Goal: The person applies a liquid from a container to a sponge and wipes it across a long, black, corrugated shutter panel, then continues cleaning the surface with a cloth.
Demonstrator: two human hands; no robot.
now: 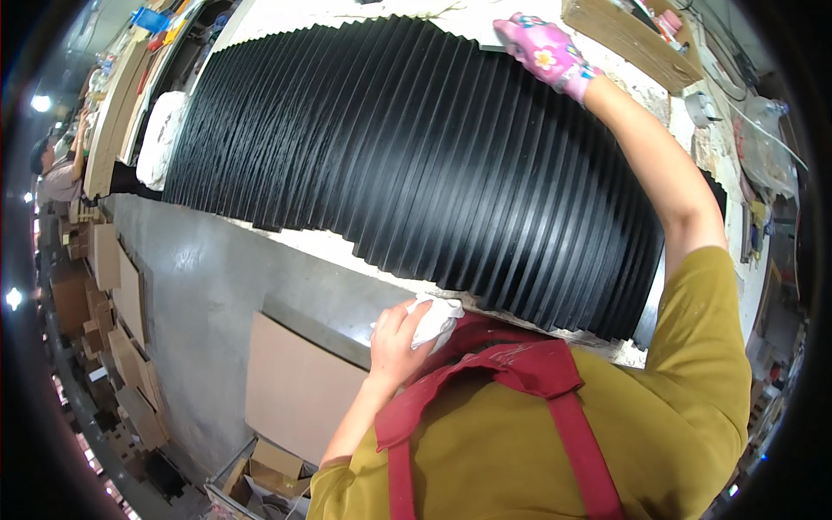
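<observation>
Long black strips [407, 156] lie side by side in a wide row across the light-coloured table. My left hand [397, 345] is bare and closed around a crumpled white cloth [438, 319], just by the table's near edge in front of my body. My right arm reaches over the row to its far side. There my right hand [546, 56], in a pink flowered glove, has its fingers bent at the far end of one strip; the glove partly hides the grip.
A cardboard box [637, 43] with small items stands at the far right. Beyond the row's left end sits a white bundle [163, 139]. A brown board [299, 390] and an open carton [276, 468] are below left. Another person [62, 173] is at the far left.
</observation>
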